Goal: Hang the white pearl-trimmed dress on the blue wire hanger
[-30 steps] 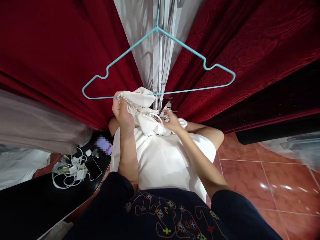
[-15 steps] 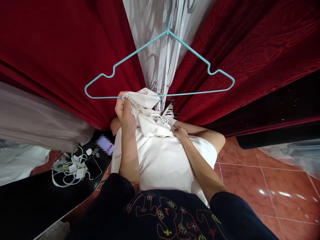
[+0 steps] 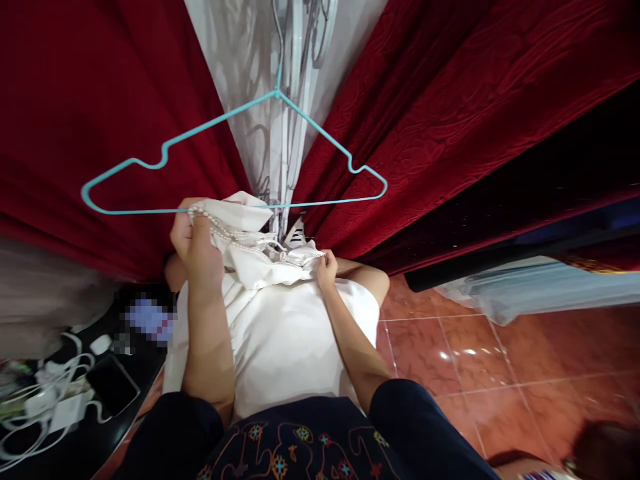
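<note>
A white garment [image 3: 280, 347] with a pearl-beaded trim [image 3: 220, 228] lies over my lap. My left hand [image 3: 194, 240] is closed around its bunched beaded edge, at the lower bar of a light-blue hanger [image 3: 277, 93]. Some of the white cloth lies across that bar; whether my fingers also grip the bar is hidden. The hanger hangs upright in front of me. To the right, my right hand [image 3: 327, 268] pinches the other end of the garment's gathered edge, below the hanger and apart from it.
Red curtains [image 3: 100, 87] stand on both sides of white hanging cloth and metal rods [image 3: 295, 87]. At lower left, a black surface carries white cables [image 3: 45, 400] and a dark phone [image 3: 114, 385]. Red floor tiles [image 3: 500, 373] lie right; part of another person [image 3: 605, 447] shows at the lower corner.
The view has swung to the right, so hanger, hands and garment appear farther left. My right hand has lifted slightly and pinches the garment's edge. My left hand keeps its hold.
</note>
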`<state>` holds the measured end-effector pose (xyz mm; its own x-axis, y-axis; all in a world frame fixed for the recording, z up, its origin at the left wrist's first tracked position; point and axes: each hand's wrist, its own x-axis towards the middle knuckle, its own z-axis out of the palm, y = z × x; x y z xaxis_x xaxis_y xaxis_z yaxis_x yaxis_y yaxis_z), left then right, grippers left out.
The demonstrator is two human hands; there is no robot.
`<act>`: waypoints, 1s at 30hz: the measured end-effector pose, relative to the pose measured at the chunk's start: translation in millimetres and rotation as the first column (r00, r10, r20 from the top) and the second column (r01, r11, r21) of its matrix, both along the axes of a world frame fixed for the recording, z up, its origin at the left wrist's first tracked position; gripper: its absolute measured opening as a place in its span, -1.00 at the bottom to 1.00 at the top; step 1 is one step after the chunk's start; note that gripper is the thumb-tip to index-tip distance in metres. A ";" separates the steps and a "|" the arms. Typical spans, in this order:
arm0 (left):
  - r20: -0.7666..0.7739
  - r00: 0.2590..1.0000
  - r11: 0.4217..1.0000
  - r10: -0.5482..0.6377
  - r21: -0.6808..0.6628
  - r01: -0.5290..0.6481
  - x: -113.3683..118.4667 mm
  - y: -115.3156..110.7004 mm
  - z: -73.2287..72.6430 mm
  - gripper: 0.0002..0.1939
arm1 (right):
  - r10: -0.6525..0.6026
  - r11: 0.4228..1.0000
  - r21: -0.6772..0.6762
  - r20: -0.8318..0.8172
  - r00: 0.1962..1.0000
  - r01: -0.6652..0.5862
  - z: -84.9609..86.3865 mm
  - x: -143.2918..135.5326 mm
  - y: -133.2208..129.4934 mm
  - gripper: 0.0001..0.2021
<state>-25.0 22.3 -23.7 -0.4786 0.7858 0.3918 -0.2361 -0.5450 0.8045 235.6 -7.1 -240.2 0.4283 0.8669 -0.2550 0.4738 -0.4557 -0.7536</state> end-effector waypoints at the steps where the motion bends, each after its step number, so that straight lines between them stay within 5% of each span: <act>1: 0.006 1.000 1.000 0.011 -0.003 -0.011 0.2 1.6 -1.0 -0.80 | -0.031 0.997 0.077 0.010 0.999 0.030 5.2 -0.4 -3.0 -0.56; 7: 0.043 0.999 1.000 0.008 -0.003 -0.008 3.8 8.8 -6.1 -0.77 | -0.149 0.899 0.419 0.010 0.989 0.131 37.9 -1.6 -19.1 -0.48; 11: 0.057 0.998 0.999 -0.037 -0.016 0.038 6.8 11.0 -9.0 -0.72 | -0.125 0.798 0.587 -0.063 0.990 0.138 87.2 -10.2 -19.6 -0.39; 15: 0.035 0.997 0.995 -0.075 -0.067 0.078 9.6 9.1 -8.4 -0.65 | 0.183 0.551 0.833 -0.078 0.980 -0.037 155.2 -25.8 -3.4 -0.42; 18: -0.037 0.997 0.993 -0.066 -0.104 0.062 7.8 4.6 -8.7 -0.62 | 0.331 0.554 0.812 -0.012 0.943 -0.184 190.5 -39.0 12.9 -0.68; 24: -0.278 0.947 0.980 -0.163 -0.157 0.123 -26.0 -2.7 -16.5 -0.70 | 0.224 0.562 0.827 -0.141 0.964 -0.009 201.8 -55.6 28.5 -0.85; 27: -0.464 0.882 0.988 -0.077 -0.153 0.006 -55.2 -5.1 -21.6 -0.78 | 0.181 0.541 0.841 -0.123 0.976 0.005 205.5 -51.3 29.4 -0.83; 30: -0.482 0.874 0.975 0.065 -0.155 -0.158 -82.3 -4.7 -27.7 -0.87 | 0.190 0.534 0.845 -0.106 0.976 -0.013 211.1 -43.3 29.6 -0.80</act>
<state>-107.3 17.6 -51.4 -0.3621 0.8182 0.4466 0.2495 -0.3766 0.8922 192.3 22.5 -29.1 0.3517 0.7546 0.5540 0.3043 0.4674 -0.8300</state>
